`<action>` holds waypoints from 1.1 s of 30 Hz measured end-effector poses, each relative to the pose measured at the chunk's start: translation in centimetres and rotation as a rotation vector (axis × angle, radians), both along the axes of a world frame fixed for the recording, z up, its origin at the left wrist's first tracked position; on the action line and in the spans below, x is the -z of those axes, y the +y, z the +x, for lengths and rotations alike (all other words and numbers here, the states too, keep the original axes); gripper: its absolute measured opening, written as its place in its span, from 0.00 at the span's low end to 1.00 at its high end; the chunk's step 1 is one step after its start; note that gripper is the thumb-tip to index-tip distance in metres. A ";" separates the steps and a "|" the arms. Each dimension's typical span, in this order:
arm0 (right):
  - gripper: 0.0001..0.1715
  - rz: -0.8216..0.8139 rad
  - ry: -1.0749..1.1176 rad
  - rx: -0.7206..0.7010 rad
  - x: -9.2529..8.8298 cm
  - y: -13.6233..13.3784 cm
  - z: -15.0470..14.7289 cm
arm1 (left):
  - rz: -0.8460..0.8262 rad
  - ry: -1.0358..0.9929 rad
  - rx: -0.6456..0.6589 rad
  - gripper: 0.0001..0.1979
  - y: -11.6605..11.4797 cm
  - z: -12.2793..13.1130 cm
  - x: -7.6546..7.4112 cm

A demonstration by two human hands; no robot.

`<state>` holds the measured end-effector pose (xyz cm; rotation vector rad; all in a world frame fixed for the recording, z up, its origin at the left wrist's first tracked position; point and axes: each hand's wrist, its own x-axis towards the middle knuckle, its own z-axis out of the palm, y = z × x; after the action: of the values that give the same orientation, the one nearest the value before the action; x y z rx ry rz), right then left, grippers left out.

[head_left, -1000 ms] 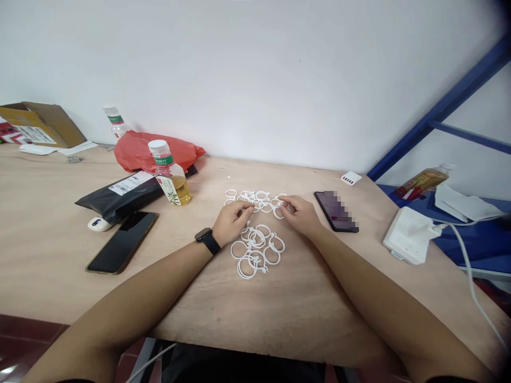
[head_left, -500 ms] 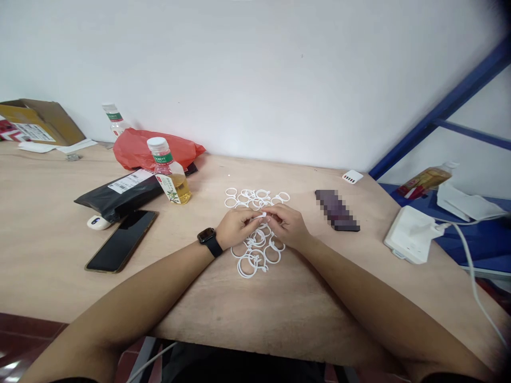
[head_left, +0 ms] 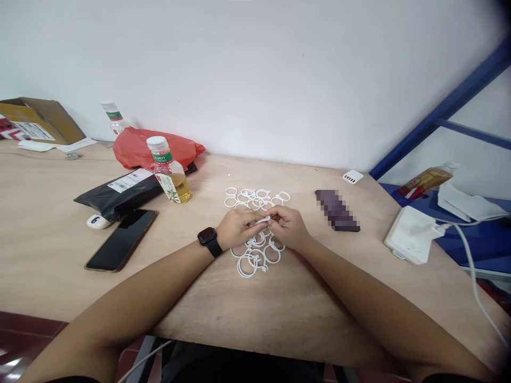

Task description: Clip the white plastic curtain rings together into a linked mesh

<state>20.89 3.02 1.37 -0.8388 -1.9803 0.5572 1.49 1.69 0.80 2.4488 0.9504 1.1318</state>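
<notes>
My left hand (head_left: 237,227) and my right hand (head_left: 288,225) meet at the middle of the wooden table (head_left: 279,298). Both pinch a small white plastic ring (head_left: 263,219) between their fingertips. A black watch (head_left: 208,240) sits on my left wrist. Just beyond the hands lies a loose group of white rings (head_left: 255,197). Under and in front of the hands lies a cluster of linked white rings (head_left: 255,256).
A black phone (head_left: 122,240) lies at the left beside a black parcel bag (head_left: 120,194), a small bottle of yellow liquid (head_left: 168,171) and a red bag (head_left: 154,148). A second phone (head_left: 337,210) lies right of the rings. A white charger block (head_left: 411,235) with cable sits at the right edge.
Both hands drew back from the far group of rings toward me and came together over the near cluster, each with a ring, now pinched together between the fingertips.
</notes>
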 end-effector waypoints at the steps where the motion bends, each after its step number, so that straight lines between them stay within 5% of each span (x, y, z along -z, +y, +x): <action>1: 0.09 -0.003 0.001 0.013 0.0 0.0 0.0 | 0.012 0.010 0.009 0.13 0.0 0.0 0.0; 12: 0.13 0.034 0.032 0.009 0.0 0.7 0.4 | 0.016 0.034 0.033 0.14 -0.1 -0.3 -0.4; 17: 0.16 0.069 -0.065 0.039 0.7 1.9 1.6 | 0.051 -0.101 -0.350 0.09 1.2 -2.6 -0.4; 21: 0.17 0.084 -0.240 -0.029 1.2 2.5 2.2 | -0.030 0.041 -0.551 0.12 2.2 -3.7 0.7; 27: 0.10 0.127 -0.414 -0.075 0.9 2.5 2.2 | -0.121 0.267 -0.514 0.08 2.1 -3.3 1.7; 33: 0.12 0.240 -0.305 0.037 0.7 2.1 1.5 | -0.073 0.187 -0.443 0.07 1.6 -2.7 0.5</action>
<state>22.42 5.10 0.63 -0.8446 -2.2479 0.1696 -1.24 3.31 0.26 2.3798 1.6215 0.9766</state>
